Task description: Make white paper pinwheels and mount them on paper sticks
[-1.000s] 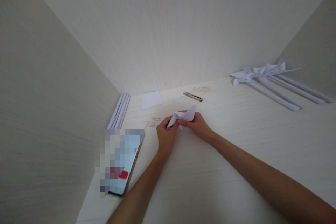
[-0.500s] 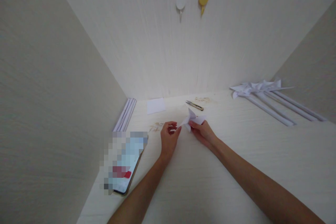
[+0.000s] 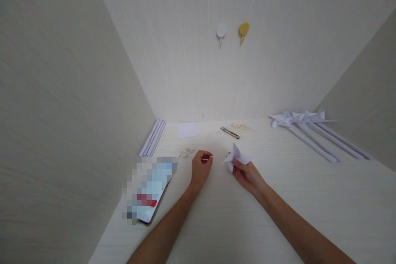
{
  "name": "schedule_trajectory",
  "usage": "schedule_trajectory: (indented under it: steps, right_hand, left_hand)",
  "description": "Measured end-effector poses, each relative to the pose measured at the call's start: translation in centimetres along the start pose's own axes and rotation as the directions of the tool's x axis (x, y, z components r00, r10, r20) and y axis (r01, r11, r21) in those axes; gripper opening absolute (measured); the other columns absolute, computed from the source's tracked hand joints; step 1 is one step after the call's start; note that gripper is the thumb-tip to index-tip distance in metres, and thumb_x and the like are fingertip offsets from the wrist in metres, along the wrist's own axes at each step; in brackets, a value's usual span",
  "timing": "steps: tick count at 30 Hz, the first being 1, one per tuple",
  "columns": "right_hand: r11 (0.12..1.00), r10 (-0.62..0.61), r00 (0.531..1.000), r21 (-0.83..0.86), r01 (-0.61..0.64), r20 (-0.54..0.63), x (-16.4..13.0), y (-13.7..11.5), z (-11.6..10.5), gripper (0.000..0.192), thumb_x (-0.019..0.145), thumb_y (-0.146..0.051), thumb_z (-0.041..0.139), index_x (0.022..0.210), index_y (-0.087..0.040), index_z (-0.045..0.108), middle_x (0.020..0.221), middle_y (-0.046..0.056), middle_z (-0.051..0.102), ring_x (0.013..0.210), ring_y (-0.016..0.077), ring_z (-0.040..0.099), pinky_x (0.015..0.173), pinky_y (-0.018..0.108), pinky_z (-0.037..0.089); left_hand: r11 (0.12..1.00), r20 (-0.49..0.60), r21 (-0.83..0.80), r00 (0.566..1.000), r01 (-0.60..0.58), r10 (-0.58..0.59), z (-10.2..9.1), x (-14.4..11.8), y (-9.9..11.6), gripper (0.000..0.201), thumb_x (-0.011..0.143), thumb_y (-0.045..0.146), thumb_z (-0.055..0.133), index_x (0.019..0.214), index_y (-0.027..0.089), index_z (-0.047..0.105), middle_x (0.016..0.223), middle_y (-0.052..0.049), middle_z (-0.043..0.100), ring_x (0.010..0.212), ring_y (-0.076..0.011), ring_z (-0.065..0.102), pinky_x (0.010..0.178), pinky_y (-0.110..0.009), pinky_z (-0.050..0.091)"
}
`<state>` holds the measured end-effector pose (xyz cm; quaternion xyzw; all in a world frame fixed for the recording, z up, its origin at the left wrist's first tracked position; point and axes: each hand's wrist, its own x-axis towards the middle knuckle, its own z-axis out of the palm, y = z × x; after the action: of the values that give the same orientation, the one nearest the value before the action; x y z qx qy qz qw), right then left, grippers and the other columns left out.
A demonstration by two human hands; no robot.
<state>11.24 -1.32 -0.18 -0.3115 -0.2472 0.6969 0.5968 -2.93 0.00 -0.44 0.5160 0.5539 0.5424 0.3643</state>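
Left hand [image 3: 200, 171] away — pinwheel [image 3: 236, 150] in right hand [image 3: 250, 176]

A white, folded-paper pinwheel [image 3: 236, 151] with pointed, curled blades sits pinched near its middle in the right hand [image 3: 248, 175], over the counter [image 3: 303, 181], one blade pointing away from the person.

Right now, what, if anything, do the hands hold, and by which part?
The right hand pinches the paper pinwheel near its middle; whether the left hand holds anything cannot be told.
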Motion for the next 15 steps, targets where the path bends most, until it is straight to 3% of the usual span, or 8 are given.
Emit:
schedule_trajectory:
  steps: [4, 11, 15]
  right_hand:
    - [0.999, -0.032, 0.999, 0.038, 0.033, -0.004, 0.01, -0.23, -0.06, 0.026, 0.046, -0.018, 0.077, 0.069, -0.019, 0.064, 0.065, 0.0, 0.067, 0.063, 0.0167, 0.062, 0.06, 0.028, 0.05]
    - [1.0, 0.012, 0.998, 0.001, -0.012, 0.062, 0.5, -0.11, 0.08, 0.025, 0.048, -0.022, 0.076, 0.069, -0.019, 0.063, 0.066, 0.001, 0.067, 0.064, 0.0174, 0.062, 0.058, 0.028, 0.05]
    - [0.999, 0.04, 0.995, -0.003, -0.04, 0.096, 0.82, -0.03, 0.06, 0.025, 0.049, -0.022, 0.075, 0.07, -0.019, 0.062, 0.065, 0.0, 0.067, 0.063, 0.0175, 0.062, 0.058, 0.029, 0.05]
  left_hand:
    - [0.999, 0.028, 0.03, 1.0, -0.016, 0.015, -0.06, -0.19, 0.33, 0.008, 0.059, 0.007, 0.053, 0.06, 0.015, 0.056, 0.062, 0.0, 0.056, 0.061, -0.011, 0.054, 0.056, -0.022, 0.044]
    - [0.991, 0.061, 0.124, 0.998, -0.042, 0.035, 0.0, -0.46, 0.42, 0.012, 0.06, 0.006, 0.051, 0.06, 0.016, 0.056, 0.063, -0.001, 0.058, 0.062, -0.0109, 0.055, 0.058, -0.022, 0.045]
    - [0.97, 0.134, 0.238, 0.991, -0.051, 0.019, -0.41, -0.32, 0.41, 0.009, 0.06, 0.007, 0.052, 0.06, 0.015, 0.057, 0.058, 0.0, 0.059, 0.055, -0.0108, 0.056, 0.054, -0.022, 0.045]
